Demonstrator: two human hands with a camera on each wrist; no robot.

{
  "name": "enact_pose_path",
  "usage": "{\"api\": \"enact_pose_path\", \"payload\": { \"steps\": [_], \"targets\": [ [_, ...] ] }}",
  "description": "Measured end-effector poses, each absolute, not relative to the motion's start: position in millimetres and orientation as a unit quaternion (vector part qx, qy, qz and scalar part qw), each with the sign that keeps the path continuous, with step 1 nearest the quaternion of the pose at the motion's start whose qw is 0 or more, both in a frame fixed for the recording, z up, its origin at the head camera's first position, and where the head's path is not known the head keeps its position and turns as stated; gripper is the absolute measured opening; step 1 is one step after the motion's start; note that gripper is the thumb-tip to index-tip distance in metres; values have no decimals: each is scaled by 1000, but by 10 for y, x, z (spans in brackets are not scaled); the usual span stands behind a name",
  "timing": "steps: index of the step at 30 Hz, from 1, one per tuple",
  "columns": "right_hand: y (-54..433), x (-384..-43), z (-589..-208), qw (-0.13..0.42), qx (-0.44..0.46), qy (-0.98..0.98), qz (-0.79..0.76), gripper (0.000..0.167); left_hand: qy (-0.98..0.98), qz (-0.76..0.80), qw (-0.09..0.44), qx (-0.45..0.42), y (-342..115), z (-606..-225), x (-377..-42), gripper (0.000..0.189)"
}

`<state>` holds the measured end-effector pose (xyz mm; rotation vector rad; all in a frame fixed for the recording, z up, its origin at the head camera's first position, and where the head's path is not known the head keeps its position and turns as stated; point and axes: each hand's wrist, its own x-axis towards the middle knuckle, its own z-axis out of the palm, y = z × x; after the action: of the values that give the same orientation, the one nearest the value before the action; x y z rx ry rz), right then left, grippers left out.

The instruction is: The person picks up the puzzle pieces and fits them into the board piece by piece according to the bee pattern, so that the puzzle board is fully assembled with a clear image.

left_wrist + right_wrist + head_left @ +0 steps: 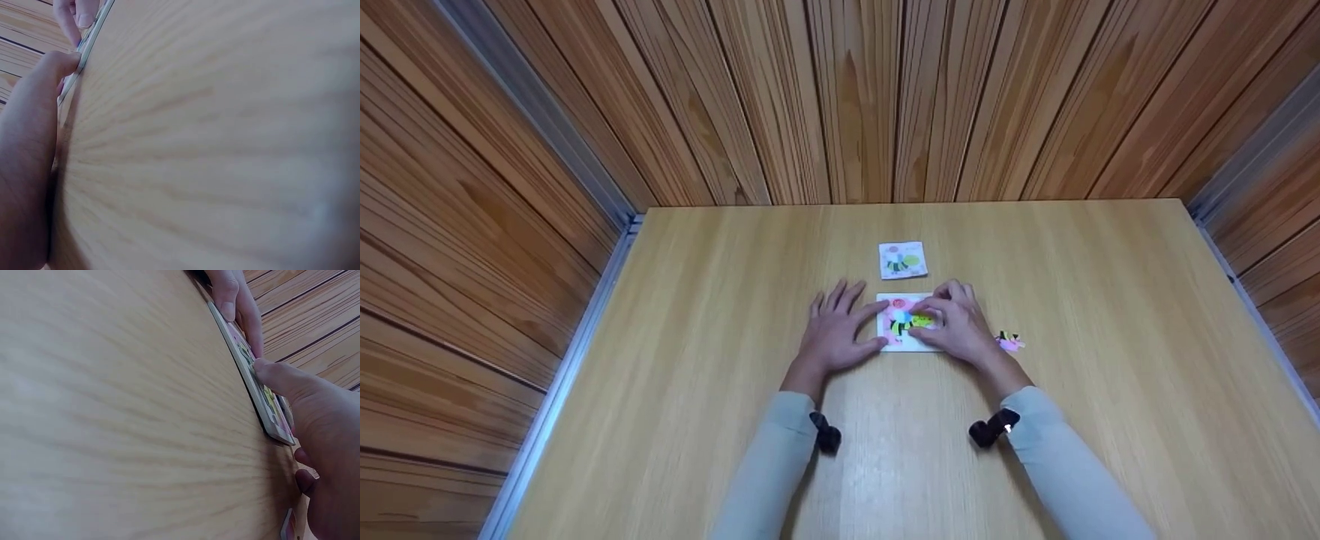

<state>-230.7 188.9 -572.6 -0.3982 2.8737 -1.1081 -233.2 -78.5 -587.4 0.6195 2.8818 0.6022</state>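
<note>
A thin puzzle board (894, 348) with a bee picture lies flat on the table, its edge (239, 363) showing in the right wrist view. My left hand (836, 331) rests palm down at the board's left side, fingers spread, thumb and index finger touching its edge. Over the board's right part, my right hand (960, 326) pinches a yellow-green puzzle piece (921, 321) between thumb and fingers. Whether that piece sits fully in its recess I cannot tell. A loose pink, yellow and black piece (1009, 341) lies on the table beside the right wrist.
Behind the board lies a small square card (903, 261) with a similar bee picture. The light wooden table (697, 315) is bounded by plank walls (855, 97) at the back and sides, with metal rails (562, 375) along the side edges.
</note>
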Motion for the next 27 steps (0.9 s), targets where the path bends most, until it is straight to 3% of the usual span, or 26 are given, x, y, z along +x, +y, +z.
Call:
{"api": "enact_pose_path", "payload": {
  "steps": [19, 27],
  "targets": [
    [1891, -2307, -5736, -12, -133, 921, -365, 29, 955, 200, 56, 213, -780, -5883, -2348, 74],
    [1886, -2303, -5714, 0, -127, 928, -351, 29, 951, 217, 65, 212, -789, -5890, -2351, 75]
  ]
}}
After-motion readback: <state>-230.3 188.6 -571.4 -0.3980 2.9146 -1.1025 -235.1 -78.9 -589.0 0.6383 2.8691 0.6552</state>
